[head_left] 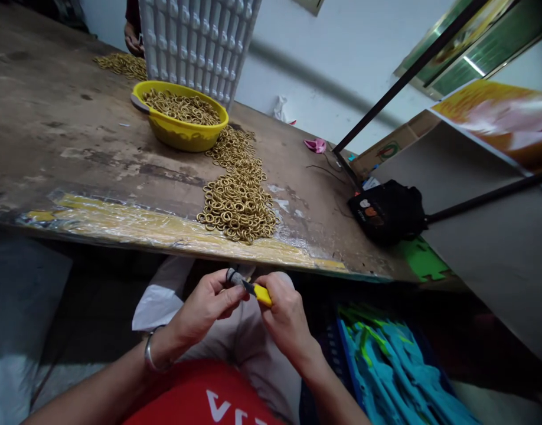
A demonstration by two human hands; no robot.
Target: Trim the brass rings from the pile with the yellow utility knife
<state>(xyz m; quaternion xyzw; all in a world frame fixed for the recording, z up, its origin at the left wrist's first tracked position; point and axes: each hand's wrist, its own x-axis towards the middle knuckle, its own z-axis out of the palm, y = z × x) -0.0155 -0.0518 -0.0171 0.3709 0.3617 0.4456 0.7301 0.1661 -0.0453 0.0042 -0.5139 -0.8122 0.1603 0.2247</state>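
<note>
Right hand [285, 307] gripping yellow knife [263, 295] beside left hand [202, 307]; left fingers [230, 297] drawn narrow, can't tell holding what. Gold rings [242, 203] heaped on counter [165, 177].

The person wears a red top [182, 391] with bold white lettering [227, 408] across the front, cut off below, and pale greyish trousers [273, 366]. Both forearms are bare. A smooth, silvery bangle [148, 354] circles the left wrist. A grey wrap [238, 278] with dark banding covers a finger of the left hand [209, 306].
</note>
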